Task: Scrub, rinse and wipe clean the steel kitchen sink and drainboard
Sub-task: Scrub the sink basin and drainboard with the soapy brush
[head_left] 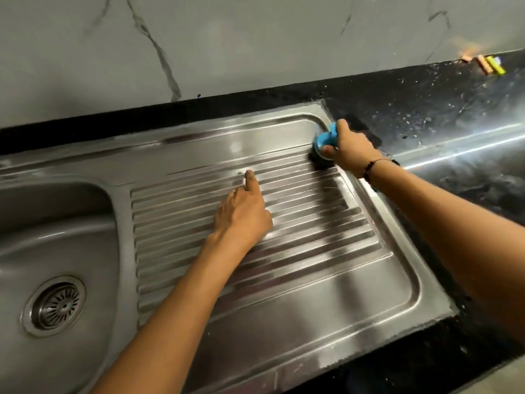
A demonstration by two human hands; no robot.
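Observation:
The ribbed steel drainboard (312,280) fills the middle of the view, with the sink bowl (56,228) and its round drain strainer (55,305) at the left. My right hand (350,150) grips a scrubber with a blue handle (326,139); its dark scouring pad (319,163) presses on the drainboard's far right corner. My left hand (244,211) lies over the ribs mid-board, index finger stretched out and touching the steel, the other fingers curled under and holding nothing.
Black speckled stone counter (426,115) surrounds the sink, wet and shiny on the right. A few small orange and yellow items (488,65) lie against the grey marbled wall (227,46) at the far right.

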